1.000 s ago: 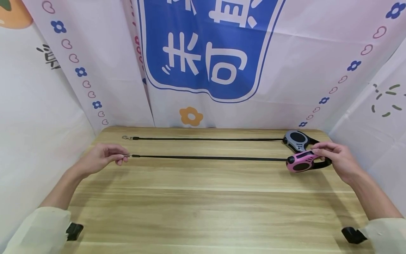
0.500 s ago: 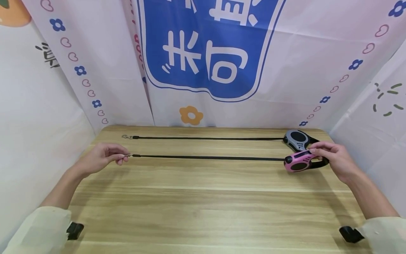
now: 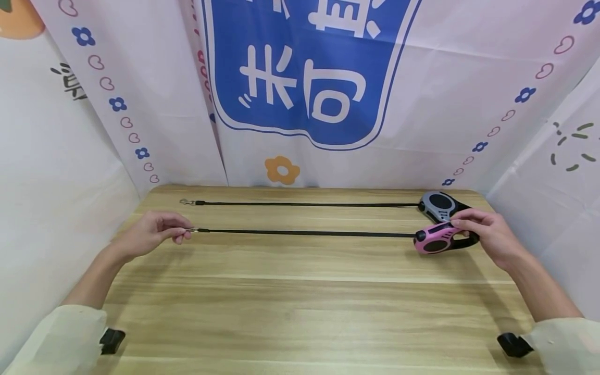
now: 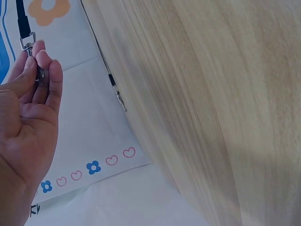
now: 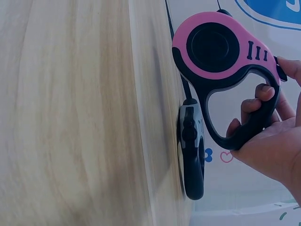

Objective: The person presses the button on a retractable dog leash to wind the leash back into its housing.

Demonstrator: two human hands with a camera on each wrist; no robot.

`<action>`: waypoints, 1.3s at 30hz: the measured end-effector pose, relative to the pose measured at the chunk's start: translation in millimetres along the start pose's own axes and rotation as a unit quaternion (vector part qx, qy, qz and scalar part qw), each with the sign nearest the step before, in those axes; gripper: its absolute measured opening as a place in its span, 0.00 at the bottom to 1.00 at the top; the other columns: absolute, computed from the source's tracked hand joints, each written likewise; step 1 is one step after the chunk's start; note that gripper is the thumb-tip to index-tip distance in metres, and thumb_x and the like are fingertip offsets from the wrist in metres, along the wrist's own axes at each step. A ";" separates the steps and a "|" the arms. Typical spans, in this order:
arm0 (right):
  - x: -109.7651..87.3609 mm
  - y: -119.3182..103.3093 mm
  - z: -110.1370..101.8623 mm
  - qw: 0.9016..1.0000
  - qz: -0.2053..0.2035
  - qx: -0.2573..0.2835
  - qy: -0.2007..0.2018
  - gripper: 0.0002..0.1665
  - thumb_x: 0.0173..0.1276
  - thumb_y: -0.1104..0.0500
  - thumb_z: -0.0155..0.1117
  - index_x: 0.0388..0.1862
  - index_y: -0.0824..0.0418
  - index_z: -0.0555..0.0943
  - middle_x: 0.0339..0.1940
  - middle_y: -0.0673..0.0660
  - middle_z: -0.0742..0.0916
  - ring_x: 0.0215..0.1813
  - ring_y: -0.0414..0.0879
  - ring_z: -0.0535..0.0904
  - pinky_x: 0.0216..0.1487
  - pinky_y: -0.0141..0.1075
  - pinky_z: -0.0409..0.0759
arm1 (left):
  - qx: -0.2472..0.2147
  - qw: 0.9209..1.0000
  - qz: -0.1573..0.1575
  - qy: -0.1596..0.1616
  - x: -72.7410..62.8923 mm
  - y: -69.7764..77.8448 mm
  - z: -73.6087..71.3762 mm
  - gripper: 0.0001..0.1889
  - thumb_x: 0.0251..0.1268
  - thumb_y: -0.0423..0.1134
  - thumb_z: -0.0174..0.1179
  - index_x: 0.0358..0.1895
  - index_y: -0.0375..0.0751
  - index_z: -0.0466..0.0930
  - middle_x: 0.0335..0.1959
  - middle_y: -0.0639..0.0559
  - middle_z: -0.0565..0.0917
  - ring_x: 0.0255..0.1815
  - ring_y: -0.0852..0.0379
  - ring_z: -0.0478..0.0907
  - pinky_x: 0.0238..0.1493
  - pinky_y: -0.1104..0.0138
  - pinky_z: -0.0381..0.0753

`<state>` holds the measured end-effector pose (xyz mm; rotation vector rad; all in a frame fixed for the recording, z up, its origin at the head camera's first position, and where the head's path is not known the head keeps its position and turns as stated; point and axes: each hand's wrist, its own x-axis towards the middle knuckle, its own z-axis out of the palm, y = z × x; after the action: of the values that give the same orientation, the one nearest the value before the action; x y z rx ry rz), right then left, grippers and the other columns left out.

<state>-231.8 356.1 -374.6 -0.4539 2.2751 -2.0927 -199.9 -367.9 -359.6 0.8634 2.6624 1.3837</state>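
Note:
A pink and black retractable dog leash (image 3: 435, 240) is stretched sideways across the table. My right hand (image 3: 489, 237) grips its black handle, fingers curled through the loop and thumb near the button, as the right wrist view shows. At the other end my left hand (image 3: 152, 234) pinches the metal clip (image 4: 30, 46) between thumb and fingers. The black strap (image 3: 304, 233) runs nearly straight between both hands, above the tabletop. Behind it lies a grey and black retractable leash (image 3: 439, 204), its strap drawn out leftward to a metal clip (image 3: 186, 202).
The wooden table (image 3: 300, 317) ends at the back against a white printed cloth (image 3: 178, 146) with a blue sign. White cloth also hangs at both sides. A black wrist device (image 3: 112, 341) sits at the left sleeve, another (image 3: 514, 345) at the right.
My right hand has moved a little left with the pink leash, so the strap between my hands is slightly shorter. The left hand has hardly moved; the grey leash stays put.

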 end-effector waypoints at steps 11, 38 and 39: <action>3.8 -1.2 3.8 0.999 0.013 -0.034 -0.012 0.16 0.79 0.69 0.56 0.44 0.54 0.89 0.38 0.44 0.84 0.38 0.40 0.75 0.46 0.30 0.68 | -0.006 1.000 0.006 0.001 0.8 -2.1 1.9 0.10 0.71 0.15 0.54 0.47 0.20 0.83 0.34 0.53 0.88 0.30 0.58 0.83 0.32 0.68 0.85; 12.1 -2.5 22.5 1.000 0.006 -0.001 -0.018 0.17 0.78 0.71 0.57 0.41 0.55 0.90 0.39 0.44 0.87 0.36 0.39 0.76 0.40 0.29 0.73 | -0.020 1.000 0.008 -0.007 8.5 4.5 6.9 0.10 0.70 0.14 0.52 0.47 0.19 0.82 0.34 0.52 0.88 0.30 0.58 0.82 0.31 0.69 0.84; 12.3 -2.3 22.9 1.000 0.006 -0.003 -0.018 0.17 0.78 0.71 0.57 0.41 0.54 0.90 0.39 0.44 0.87 0.36 0.39 0.76 0.40 0.29 0.73 | -0.020 1.000 0.008 -0.007 8.5 4.5 7.1 0.10 0.70 0.14 0.52 0.47 0.19 0.82 0.34 0.52 0.88 0.30 0.58 0.82 0.31 0.69 0.84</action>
<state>-238.4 330.9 -372.5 -0.4735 2.2584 -2.0560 -203.2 -356.4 -358.5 0.8900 2.6134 1.4237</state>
